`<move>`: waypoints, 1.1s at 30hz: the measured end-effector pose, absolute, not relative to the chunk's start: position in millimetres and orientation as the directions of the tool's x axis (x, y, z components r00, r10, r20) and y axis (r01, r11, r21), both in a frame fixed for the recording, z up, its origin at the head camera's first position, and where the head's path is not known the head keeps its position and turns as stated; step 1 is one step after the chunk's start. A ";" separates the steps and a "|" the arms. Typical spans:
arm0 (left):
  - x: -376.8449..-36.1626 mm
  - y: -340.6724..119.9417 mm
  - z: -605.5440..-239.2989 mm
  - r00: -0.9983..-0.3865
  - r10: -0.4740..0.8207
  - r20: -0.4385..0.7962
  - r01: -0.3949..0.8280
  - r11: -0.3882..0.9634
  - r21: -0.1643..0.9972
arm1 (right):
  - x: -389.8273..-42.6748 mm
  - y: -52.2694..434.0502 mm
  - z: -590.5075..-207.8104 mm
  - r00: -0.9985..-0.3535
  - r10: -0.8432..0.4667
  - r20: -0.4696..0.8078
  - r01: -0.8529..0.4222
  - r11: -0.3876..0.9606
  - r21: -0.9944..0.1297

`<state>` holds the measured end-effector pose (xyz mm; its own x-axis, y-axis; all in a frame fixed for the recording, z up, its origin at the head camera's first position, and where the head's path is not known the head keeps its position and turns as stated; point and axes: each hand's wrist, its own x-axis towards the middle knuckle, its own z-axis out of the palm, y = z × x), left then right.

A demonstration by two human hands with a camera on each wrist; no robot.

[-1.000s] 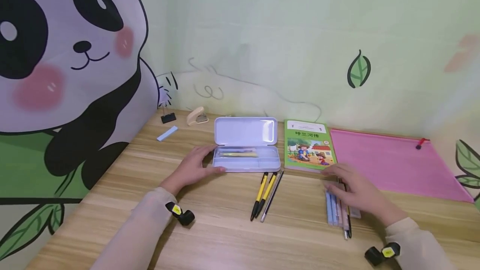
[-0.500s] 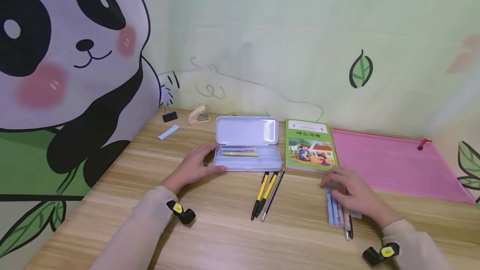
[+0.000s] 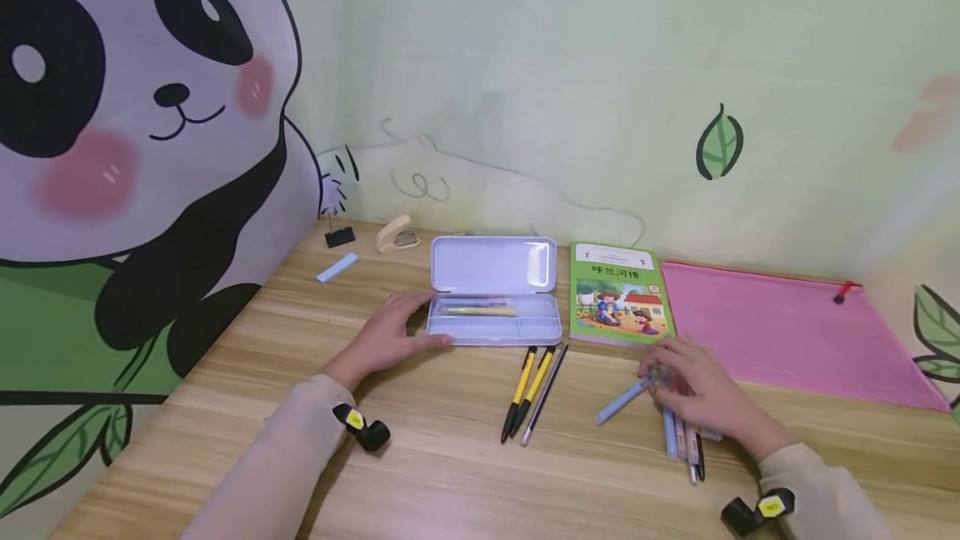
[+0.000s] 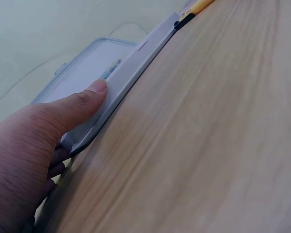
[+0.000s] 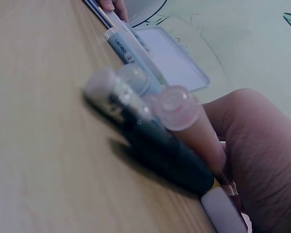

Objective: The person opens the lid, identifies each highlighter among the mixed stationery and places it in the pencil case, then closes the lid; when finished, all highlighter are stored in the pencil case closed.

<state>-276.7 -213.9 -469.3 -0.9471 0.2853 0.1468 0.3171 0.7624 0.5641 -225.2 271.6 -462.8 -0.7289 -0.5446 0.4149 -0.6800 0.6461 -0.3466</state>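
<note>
The right hand (image 3: pixel 701 390) lay over a bundle of pastel plastic pens (image 3: pixel 681 438) on the wooden desk (image 3: pixel 450 473), and its fingertips pinched the end of one light blue pen (image 3: pixel 621 401). This pen pointed away from the bundle, towards the left, with its far end low over the desk or on it; I cannot tell which. In the right wrist view the caps of the bundle (image 5: pixel 150 109) were close to the camera and blurred.

The left hand (image 3: pixel 390 336) rested flat on the desk with relaxed fingers, and its thumb (image 4: pixel 89 99) pressed against the left end of the open pale lilac metal pencil case (image 3: pixel 493 319). Inside the case lay some yellowish pens (image 3: pixel 476 307); the lid stood up behind.

Between the two hands, just in front of the case, two yellow-and-black pens (image 3: pixel 525 390) and one thin grey pencil (image 3: pixel 545 394) lay side by side. Behind the right hand there was a green children's book (image 3: pixel 618 294), and beside it a flat pink zip folder (image 3: pixel 787 327). Far at the back left stood a beige stapler (image 3: pixel 396 233), a black binder clip (image 3: pixel 339 235) and a small blue eraser (image 3: pixel 336 267).
</note>
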 end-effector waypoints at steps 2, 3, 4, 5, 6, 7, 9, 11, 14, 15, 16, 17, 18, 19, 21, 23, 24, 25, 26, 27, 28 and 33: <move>-277.1 -214.3 -469.2 -0.947 0.284 0.148 0.317 0.763 0.563 | -225.2 271.0 -461.9 -0.728 -0.547 0.414 -0.682 0.640 -0.354; -277.2 -214.4 -469.0 -0.947 0.284 0.148 0.317 0.764 0.563 | -225.3 270.9 -461.6 -0.729 -0.547 0.412 -0.682 0.638 -0.359; -277.2 -214.5 -468.8 -0.948 0.283 0.146 0.315 0.763 0.564 | -225.3 270.8 -461.3 -0.729 -0.548 0.410 -0.682 0.635 -0.362; -277.2 -214.7 -468.6 -0.948 0.282 0.145 0.314 0.764 0.564 | -225.4 270.7 -461.1 -0.729 -0.550 0.408 -0.682 0.633 -0.365; -277.2 -214.9 -468.3 -0.949 0.281 0.144 0.312 0.764 0.564 | -225.4 270.5 -461.0 -0.728 -0.552 0.407 -0.683 0.632 -0.366; -277.0 -215.0 -468.0 -0.949 0.281 0.143 0.311 0.764 0.566 | -225.5 270.3 -461.0 -0.727 -0.554 0.406 -0.685 0.631 -0.365; -276.9 -215.2 -467.6 -0.949 0.280 0.142 0.310 0.764 0.566 | -225.8 270.1 -461.2 -0.726 -0.557 0.404 -0.686 0.629 -0.365; -276.7 -215.4 -467.3 -0.949 0.281 0.141 0.310 0.763 0.567 | -225.9 269.8 -461.6 -0.728 -0.556 0.400 -0.684 0.629 -0.370; -276.4 -215.2 -466.8 -0.948 0.284 0.141 0.313 0.760 0.569 | -225.9 269.8 -462.2 -0.742 -0.547 0.388 -0.670 0.627 -0.396; -276.3 -215.0 -466.5 -0.948 0.285 0.142 0.314 0.759 0.570 | -226.0 270.0 -462.3 -0.748 -0.540 0.386 -0.663 0.628 -0.407; -276.2 -214.9 -466.3 -0.947 0.287 0.144 0.316 0.759 0.570 | -226.1 270.1 -462.3 -0.754 -0.531 0.386 -0.656 0.627 -0.419; -276.2 -214.7 -465.9 -0.944 0.293 0.150 0.325 0.757 0.567 | -226.5 270.2 -462.0 -0.757 -0.525 0.390 -0.654 0.622 -0.431; -276.2 -214.6 -465.7 -0.942 0.297 0.157 0.333 0.755 0.565 | -226.7 270.2 -461.9 -0.760 -0.516 0.396 -0.650 0.618 -0.442; -276.2 -214.5 -465.4 -0.940 0.301 0.162 0.339 0.754 0.562 | -226.9 270.4 -461.5 -0.764 -0.502 0.405 -0.645 0.618 -0.450; -276.3 -214.4 -464.9 -0.935 0.309 0.175 0.352 0.752 0.557 | -227.2 270.8 -460.1 -0.767 -0.473 0.434 -0.640 0.618 -0.457; -276.4 -214.6 -464.7 -0.931 0.314 0.184 0.362 0.751 0.552 | -226.8 271.4 -458.6 -0.773 -0.442 0.454 -0.630 0.619 -0.469; -276.5 -214.6 -464.8 -0.932 0.312 0.182 0.360 0.753 0.552 | -226.1 271.7 -457.8 -0.779 -0.425 0.462 -0.622 0.621 -0.477; -276.5 -214.7 -464.8 -0.933 0.311 0.181 0.358 0.754 0.551 | -225.0 271.8 -456.9 -0.786 -0.405 0.467 -0.611 0.622 -0.490; -276.4 -214.7 -464.8 -0.933 0.311 0.179 0.357 0.754 0.551 | -223.8 271.4 -455.8 -0.797 -0.384 0.467 -0.597 0.618 -0.511; -276.4 -214.6 -465.0 -0.934 0.312 0.177 0.356 0.755 0.551 | -222.0 270.5 -454.7 -0.810 -0.359 0.464 -0.578 0.621 -0.529; -276.3 -214.5 -465.2 -0.934 0.312 0.175 0.356 0.756 0.550 | -220.3 269.1 -453.6 -0.827 -0.330 0.456 -0.554 0.622 -0.553; -275.8 -213.9 -467.0 -0.937 0.308 0.166 0.347 0.760 0.550 | -211.8 249.5 -448.2 -0.868 -0.213 0.449 -0.480 0.591 -0.648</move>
<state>-275.8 -213.9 -467.0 -0.9367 0.3082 0.1659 0.3473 0.7596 0.5498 -211.8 249.5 -448.2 -0.8678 -0.2132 0.4488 -0.4803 0.5911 -0.6480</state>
